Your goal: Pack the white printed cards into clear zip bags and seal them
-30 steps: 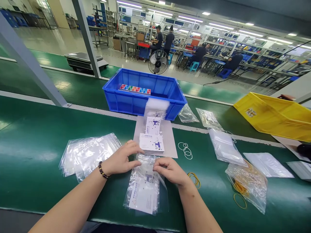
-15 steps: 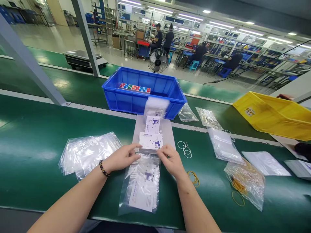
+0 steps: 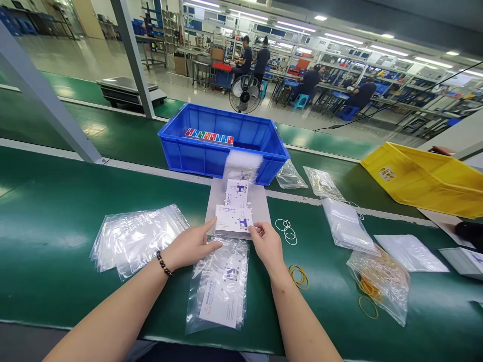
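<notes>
The left hand (image 3: 188, 247) is resting just in front of the stack of printed white cards (image 3: 230, 219), its index finger and thumb standing wide apart, the index finger reaching to the stack's left edge. The right hand (image 3: 268, 246) is holding its thumb and index finger close together at the near right corner of that stack; whether they are pinching a card cannot be told. The stack is lying on the grey board (image 3: 260, 208), in front of the blue bin (image 3: 222, 160).

One second ago, both hands were working lower, over the bagged cards (image 3: 219, 301); the right hand is now sitting farther forward, at the stack. The bagged cards are lying on the green tabletop (image 3: 60, 241), their clear plastic no longer flaring out to the right. The clear bags (image 3: 136, 239) on the left and the white rubber bands (image 3: 290, 235) on the right are keeping their places.
</notes>
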